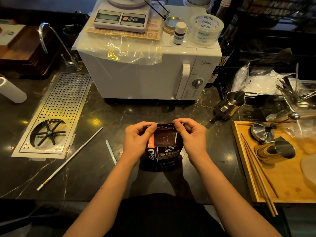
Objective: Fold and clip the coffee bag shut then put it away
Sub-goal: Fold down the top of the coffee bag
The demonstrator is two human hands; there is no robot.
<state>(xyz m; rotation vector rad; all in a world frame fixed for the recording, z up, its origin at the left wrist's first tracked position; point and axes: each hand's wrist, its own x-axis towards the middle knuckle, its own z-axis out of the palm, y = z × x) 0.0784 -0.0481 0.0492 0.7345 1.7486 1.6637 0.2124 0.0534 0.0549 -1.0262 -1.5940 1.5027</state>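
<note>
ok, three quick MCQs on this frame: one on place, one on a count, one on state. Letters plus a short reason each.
1. Where does the scale sit?
A. on the wooden tray
B. on top of the microwave
C. on the drip grate

2. How many hands grip the coffee bag?
A. none
B. one
C. two

3. What state is the bag's top in?
A. clipped shut with a clip
B. pinched by fingers, no clip on it
C. cut off and lying on the counter

Answers:
1 B: the scale rests on the plastic sheet over the microwave's top.
2 C: the left hand and right hand each pinch a top corner.
3 B: fingers hold the top edge and no clip shows on the bag.
</note>
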